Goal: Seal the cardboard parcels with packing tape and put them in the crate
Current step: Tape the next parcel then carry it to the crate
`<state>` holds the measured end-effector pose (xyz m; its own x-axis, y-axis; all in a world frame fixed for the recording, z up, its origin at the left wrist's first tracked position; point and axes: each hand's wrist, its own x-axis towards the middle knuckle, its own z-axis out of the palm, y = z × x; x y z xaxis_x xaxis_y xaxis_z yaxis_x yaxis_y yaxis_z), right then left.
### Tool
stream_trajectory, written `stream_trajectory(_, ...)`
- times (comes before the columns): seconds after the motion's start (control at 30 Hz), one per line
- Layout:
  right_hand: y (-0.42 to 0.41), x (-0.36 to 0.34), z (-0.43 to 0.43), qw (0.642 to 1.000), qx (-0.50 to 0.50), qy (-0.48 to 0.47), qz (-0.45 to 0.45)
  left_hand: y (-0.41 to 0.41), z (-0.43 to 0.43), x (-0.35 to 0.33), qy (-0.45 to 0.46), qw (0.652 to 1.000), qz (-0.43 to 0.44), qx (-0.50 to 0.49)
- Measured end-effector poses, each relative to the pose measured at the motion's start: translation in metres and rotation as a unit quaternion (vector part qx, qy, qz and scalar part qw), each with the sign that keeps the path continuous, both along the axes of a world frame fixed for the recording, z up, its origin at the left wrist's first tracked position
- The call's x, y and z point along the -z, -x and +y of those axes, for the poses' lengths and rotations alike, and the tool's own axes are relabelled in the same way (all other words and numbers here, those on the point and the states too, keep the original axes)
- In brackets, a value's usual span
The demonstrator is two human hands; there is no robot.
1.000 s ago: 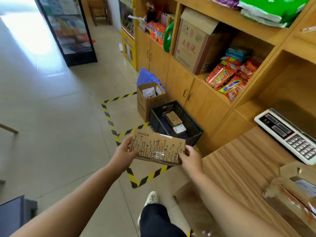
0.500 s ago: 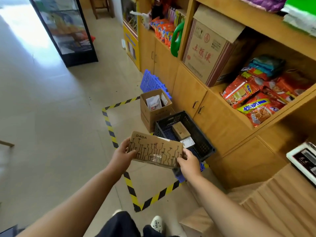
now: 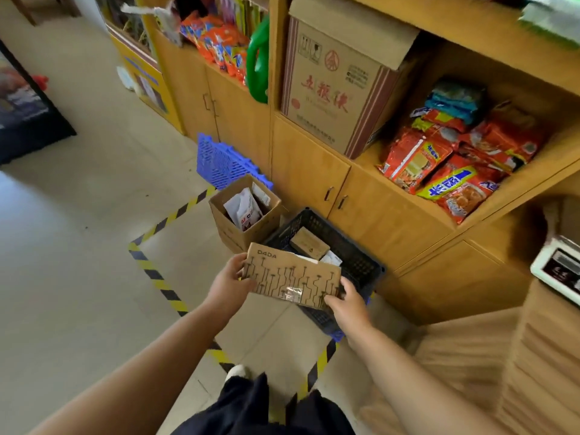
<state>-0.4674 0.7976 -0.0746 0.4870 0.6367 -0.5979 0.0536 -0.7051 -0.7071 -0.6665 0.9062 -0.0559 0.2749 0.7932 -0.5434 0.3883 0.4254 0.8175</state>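
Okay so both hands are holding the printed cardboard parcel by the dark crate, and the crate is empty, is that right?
The crate is not empty: the head view shows a small brown parcel and a white packet lying in it. The left hand and right hand do hold the printed parcel by it.

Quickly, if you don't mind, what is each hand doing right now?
Left hand: holding the left end of the cardboard parcel.
Right hand: holding its right end.
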Motion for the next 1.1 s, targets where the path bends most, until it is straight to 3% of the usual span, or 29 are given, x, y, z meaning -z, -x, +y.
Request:
stream_trajectory(0.4, -0.028, 0.048, 0.062, 0.985, 0.157, 0.067, 0.031, -0.070, 0.116, 0.045, 0.005, 0.978, 0.075, 0.193)
stream_trajectory(0.6, -0.062, 0.087, 0.098, 0.966, 0.236, 0.095, 0.033, -0.113, 0.159, 0.079, 0.012, 0.974, 0.094, 0.204)
stream_trajectory(0.83, -0.094, 0.146, 0.139, 0.928, 0.341, 0.127, 0.083, -0.155, 0.195, 0.149, -0.002, 0.970, 0.130, 0.207)
stream_trajectory(1.1, -0.124, 0.260, 0.176, 0.890, 0.430, 0.115, 0.105, -0.204, 0.244, 0.264, 0.018, 0.948, 0.147, 0.280)
